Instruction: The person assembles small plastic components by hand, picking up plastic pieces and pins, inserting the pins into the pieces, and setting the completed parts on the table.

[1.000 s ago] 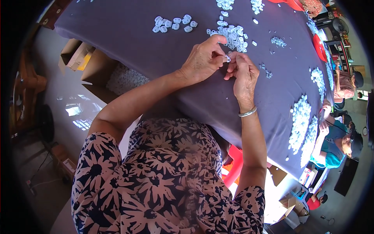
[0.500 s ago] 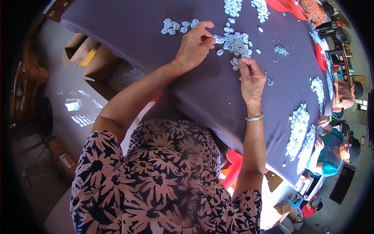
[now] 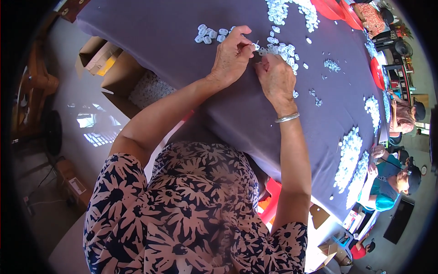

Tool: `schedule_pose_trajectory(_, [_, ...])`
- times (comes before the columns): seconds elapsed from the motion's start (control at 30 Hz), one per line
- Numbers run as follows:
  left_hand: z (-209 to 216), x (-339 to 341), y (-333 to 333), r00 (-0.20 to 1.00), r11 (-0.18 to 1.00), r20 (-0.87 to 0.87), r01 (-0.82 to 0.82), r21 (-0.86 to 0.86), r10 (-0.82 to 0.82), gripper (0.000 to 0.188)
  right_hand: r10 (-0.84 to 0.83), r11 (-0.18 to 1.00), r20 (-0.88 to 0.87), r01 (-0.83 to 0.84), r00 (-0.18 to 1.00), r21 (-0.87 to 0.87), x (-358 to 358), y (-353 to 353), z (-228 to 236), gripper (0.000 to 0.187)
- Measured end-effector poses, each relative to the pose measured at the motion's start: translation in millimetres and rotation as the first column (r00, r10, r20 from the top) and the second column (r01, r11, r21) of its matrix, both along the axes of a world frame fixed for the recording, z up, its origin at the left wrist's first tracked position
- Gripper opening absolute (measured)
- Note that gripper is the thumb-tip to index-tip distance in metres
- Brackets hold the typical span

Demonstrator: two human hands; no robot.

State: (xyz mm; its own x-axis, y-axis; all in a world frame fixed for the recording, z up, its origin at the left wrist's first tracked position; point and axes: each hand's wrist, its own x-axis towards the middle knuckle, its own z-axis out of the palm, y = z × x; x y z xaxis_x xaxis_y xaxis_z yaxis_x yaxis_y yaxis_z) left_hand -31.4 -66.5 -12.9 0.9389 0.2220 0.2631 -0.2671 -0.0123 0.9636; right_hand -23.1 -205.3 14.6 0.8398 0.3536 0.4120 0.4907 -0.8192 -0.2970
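My left hand (image 3: 232, 57) is closed in a pinch over the dark cloth, its thumb and fingertips on a small white plastic piece (image 3: 256, 46). A thin bit sticks up from that piece. Close beside it, my right hand (image 3: 278, 81) has its fingers bent together, the tips turned toward the left fingertips. Whatever those right fingers hold is hidden. A pile of white oval pieces with holes (image 3: 286, 50) lies just beyond the right hand, which covers part of it. Left of my left hand sits a smaller group of similar white pieces (image 3: 207, 34).
Small metal bits (image 3: 331, 65) lie on the dark tablecloth (image 3: 237, 121) to the right. Larger heaps of white pieces (image 3: 349, 155) stretch toward the right edge, where a person in teal (image 3: 383, 185) works. Red trays (image 3: 329, 8) stand at the far side. An open cardboard box (image 3: 121, 75) stands left of the table.
My right hand has moved left from the near edge of the pile to beside my left fingertips, and its fingers have curled in. My left hand has hardly moved.
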Motion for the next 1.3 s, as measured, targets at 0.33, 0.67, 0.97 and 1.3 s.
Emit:
schedule_pose_trajectory(0.33, [-4, 2, -3, 0.992, 0.999, 0.122, -0.008, -0.036, 0.013, 0.030, 0.214, 0.975, -0.045, -0.210, 0.976, 0.076, -7, -8, -1, 0.012])
schedule_pose_trajectory(0.67, [-1, 2, -4, 0.987, 0.996, 0.159, 0.012, -0.088, 0.002, 0.031, 0.317, 0.948, -0.178, -0.318, 0.932, 0.021, 11, -6, 13, 0.014])
schedule_pose_trajectory(0.97, [1, 1, -2, 0.989, 0.992, 0.146, 0.003, -0.130, 0.017, 0.032, 0.178, 0.970, -0.359, -0.226, 0.916, -0.096, 12, 1, 23, 0.015])
schedule_pose_trajectory(1.3, [6, -14, -17, 0.987, 0.980, 0.049, 0.156, -0.119, -0.152, 0.033, 0.040, 0.999, -0.126, -0.037, 0.991, 0.032, -32, -37, 7, 0.009])
